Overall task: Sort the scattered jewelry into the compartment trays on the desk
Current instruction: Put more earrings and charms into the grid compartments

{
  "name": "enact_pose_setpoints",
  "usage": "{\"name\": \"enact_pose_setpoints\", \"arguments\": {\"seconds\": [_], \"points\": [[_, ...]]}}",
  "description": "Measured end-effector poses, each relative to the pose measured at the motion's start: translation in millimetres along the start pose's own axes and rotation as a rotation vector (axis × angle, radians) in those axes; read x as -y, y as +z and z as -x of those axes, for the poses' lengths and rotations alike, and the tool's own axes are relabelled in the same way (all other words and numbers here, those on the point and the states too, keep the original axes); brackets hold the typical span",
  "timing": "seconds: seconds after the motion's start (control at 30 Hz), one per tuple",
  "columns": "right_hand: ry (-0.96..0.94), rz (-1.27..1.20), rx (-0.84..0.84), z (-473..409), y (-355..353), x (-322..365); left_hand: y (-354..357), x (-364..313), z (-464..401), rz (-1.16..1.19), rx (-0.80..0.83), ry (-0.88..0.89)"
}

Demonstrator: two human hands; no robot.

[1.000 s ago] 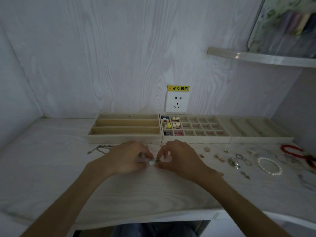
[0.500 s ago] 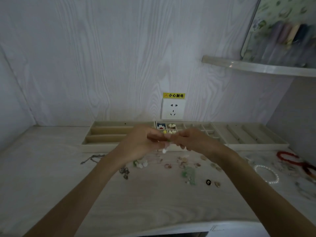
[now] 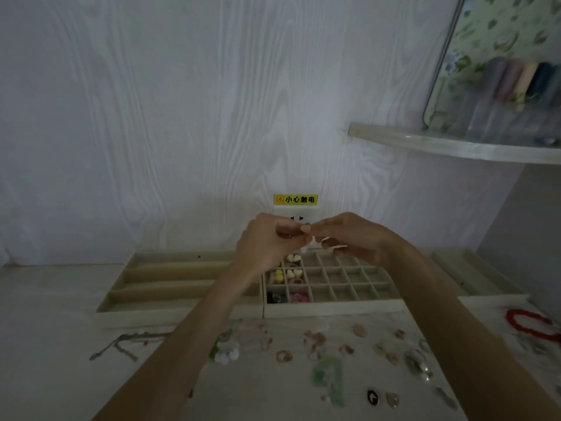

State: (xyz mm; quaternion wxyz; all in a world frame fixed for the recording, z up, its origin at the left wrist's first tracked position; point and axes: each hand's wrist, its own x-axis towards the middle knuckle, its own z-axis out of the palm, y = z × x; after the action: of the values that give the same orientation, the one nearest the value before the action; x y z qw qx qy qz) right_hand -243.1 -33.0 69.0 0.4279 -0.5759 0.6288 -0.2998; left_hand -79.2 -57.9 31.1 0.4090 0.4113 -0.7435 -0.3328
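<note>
Both hands are raised above the grid tray (image 3: 349, 308), fingertips meeting: the left hand (image 3: 267, 241) and right hand (image 3: 349, 235) together pinch a small pale jewelry piece (image 3: 309, 243), too blurred to identify. Rings and pendants lie scattered on the desk (image 3: 60, 375) below, near a red bracelet (image 3: 528, 325)

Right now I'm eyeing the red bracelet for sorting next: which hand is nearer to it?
Right. The right hand is raised over the grid tray, up-left of the red bracelet; the left hand is farther left.
</note>
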Motion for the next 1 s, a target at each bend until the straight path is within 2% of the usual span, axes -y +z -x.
{"name": "enact_pose_setpoints", "arguments": {"seconds": [0.23,0.4,0.5,0.77,1.0], "points": [[-0.009,0.183,-0.098,-22.7,-17.7,-14.0,14.4,25.2,-28.7,0.119,0.041,-0.044],[-0.038,0.195,-0.116,-32.8,-23.2,-21.7,24.7,31.3,-38.6,0.102,0.050,-0.023],[-0.076,0.234,-0.150,-39.6,-21.3,-27.8,28.1,37.7,-39.3,0.002,0.054,-0.018],[-0.143,0.380,-0.109,-54.1,-18.2,-42.8,17.0,37.7,-37.7,-0.325,0.177,-0.048],[-0.173,0.435,0.004,-57.3,-19.7,-53.3,-28.3,30.9,-42.0,-0.602,0.315,-0.161]]}}
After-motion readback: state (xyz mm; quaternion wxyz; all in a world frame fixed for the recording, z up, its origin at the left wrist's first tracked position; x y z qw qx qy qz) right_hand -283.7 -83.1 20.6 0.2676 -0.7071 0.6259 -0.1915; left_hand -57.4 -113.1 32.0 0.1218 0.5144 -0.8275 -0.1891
